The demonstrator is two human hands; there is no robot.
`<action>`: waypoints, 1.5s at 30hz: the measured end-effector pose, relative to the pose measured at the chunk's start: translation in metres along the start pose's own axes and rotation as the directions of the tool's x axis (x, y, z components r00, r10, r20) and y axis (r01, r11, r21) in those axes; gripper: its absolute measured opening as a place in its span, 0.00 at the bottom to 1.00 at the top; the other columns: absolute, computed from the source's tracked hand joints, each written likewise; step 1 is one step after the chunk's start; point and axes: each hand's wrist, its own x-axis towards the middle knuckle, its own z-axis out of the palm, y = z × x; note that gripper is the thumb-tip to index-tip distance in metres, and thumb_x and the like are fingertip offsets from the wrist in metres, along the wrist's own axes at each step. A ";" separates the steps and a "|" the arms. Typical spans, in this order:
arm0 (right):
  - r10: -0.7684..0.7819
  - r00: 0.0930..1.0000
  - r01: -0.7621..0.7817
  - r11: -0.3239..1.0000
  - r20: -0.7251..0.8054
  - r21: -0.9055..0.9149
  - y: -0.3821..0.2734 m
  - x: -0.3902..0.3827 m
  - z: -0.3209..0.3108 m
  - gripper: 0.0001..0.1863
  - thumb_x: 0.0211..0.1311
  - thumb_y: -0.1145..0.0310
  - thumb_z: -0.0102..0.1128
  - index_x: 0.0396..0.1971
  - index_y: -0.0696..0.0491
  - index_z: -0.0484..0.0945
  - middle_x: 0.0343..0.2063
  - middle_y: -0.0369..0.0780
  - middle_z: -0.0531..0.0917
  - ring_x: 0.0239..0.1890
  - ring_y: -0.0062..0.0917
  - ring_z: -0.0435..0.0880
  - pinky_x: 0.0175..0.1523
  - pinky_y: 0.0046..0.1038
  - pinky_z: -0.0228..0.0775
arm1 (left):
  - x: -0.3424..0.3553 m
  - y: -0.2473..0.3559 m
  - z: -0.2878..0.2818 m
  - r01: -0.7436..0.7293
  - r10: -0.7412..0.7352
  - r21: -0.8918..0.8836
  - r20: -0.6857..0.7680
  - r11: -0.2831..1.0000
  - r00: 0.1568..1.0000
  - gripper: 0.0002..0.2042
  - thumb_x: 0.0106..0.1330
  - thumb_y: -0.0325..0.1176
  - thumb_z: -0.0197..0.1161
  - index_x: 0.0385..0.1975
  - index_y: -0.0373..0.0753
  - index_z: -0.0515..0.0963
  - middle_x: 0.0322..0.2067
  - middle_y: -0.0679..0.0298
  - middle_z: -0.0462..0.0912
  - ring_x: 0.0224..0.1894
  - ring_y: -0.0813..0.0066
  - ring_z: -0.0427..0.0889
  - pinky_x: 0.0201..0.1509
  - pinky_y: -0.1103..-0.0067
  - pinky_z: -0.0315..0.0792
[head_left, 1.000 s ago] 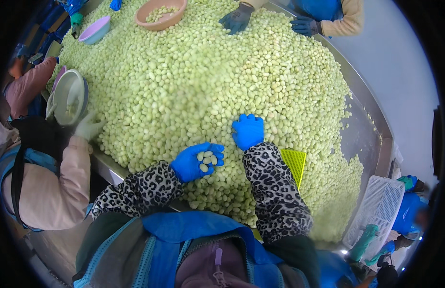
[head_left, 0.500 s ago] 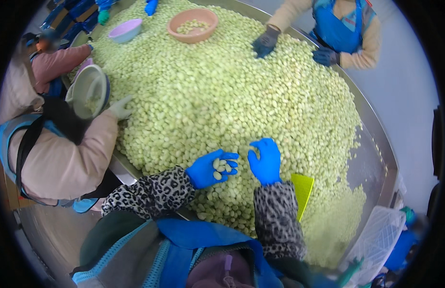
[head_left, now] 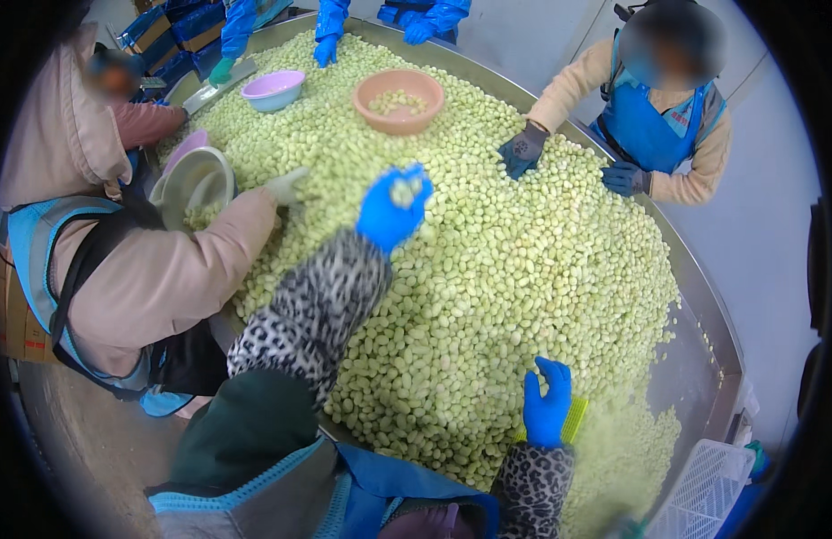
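My left hand, in a blue glove, is raised over the pile and reaches away from me. Its fingers curl around several pale green ovals, bean-like in shape; motion blurs them slightly. The heap of the same pale green ovals spreads beneath both hands. Closer to me on the right, my right hand, also blue-gloved, hovers over the heap with thumb and fingers apart and nothing visible between them. Behind its wrist lies a yellow-green ribbed strip, partly covered by the hand.
An orange bowl holding some ovals and a lilac bowl stand on the heap. Left, a co-worker's arm reaches in beside a whitish bowl. Across, a co-worker's dark-gloved hand touches the heap. A metal rim borders it.
My left hand has swung forward, away from my right hand, with the ovals in it. My right hand appears lower and farther right, now over the strip. The view has shifted.
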 end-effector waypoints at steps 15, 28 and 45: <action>0.224 0.899 -0.291 0.947 -0.377 -0.133 0.096 -0.069 -0.059 0.09 0.67 0.74 0.53 0.42 0.59 0.79 0.42 0.43 0.79 0.45 0.32 0.79 0.53 0.31 0.70 | 0.024 0.012 -0.029 0.321 -0.283 0.245 -0.178 0.915 0.942 0.17 0.71 0.41 0.53 0.46 0.34 0.79 0.40 0.61 0.83 0.37 0.72 0.81 0.42 0.77 0.76; 0.763 0.622 -0.771 0.558 0.175 0.305 0.087 -0.092 -0.083 0.11 0.65 0.66 0.57 0.41 0.57 0.81 0.33 0.35 0.83 0.33 0.18 0.78 0.37 0.24 0.71 | 0.103 -0.024 -0.025 0.042 0.117 0.997 -0.049 0.061 0.992 0.15 0.66 0.40 0.59 0.52 0.50 0.78 0.50 0.58 0.81 0.52 0.58 0.79 0.56 0.66 0.73; 0.782 0.596 -0.803 0.584 0.183 0.123 0.109 -0.142 -0.037 0.29 0.54 0.67 0.73 0.54 0.57 0.70 0.43 0.44 0.83 0.44 0.27 0.82 0.47 0.30 0.75 | 0.143 -0.008 -0.023 -0.068 0.566 0.976 -0.064 0.209 0.822 0.17 0.68 0.41 0.57 0.51 0.41 0.79 0.45 0.56 0.82 0.46 0.56 0.81 0.47 0.63 0.76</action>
